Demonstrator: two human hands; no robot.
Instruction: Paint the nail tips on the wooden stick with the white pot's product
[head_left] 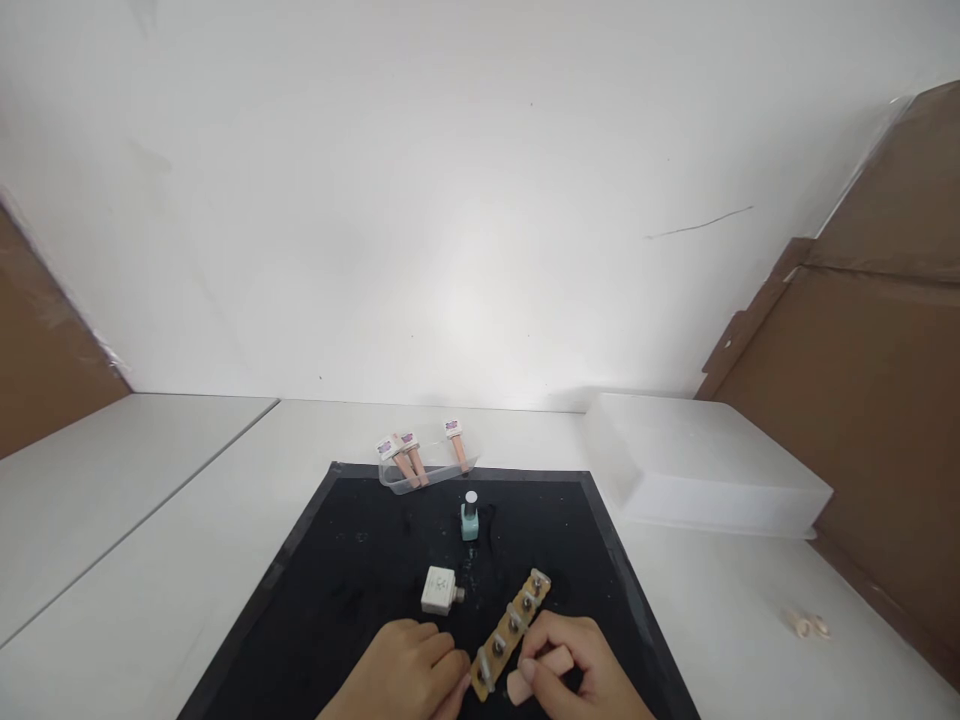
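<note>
My left hand is curled, with its fingertips at the lower left end of a yellowish strip that bears several clear nail tips on small round mounts. Pinched in the fingers of my right hand is a pale pink, block-shaped nail polish cap, close to the strip's right side; any brush on it is hidden. Just beyond my left hand lies a white square nail polish bottle, on its side, with its bare neck pointing right. A mint-green nail polish bottle with a white-topped cap stands farther back.
At the back edge of the black mat sits a clear plastic tray with three pink-capped bottles. A white box stands at the right. Small beige pieces lie right of the mat. Brown cardboard bounds the right side.
</note>
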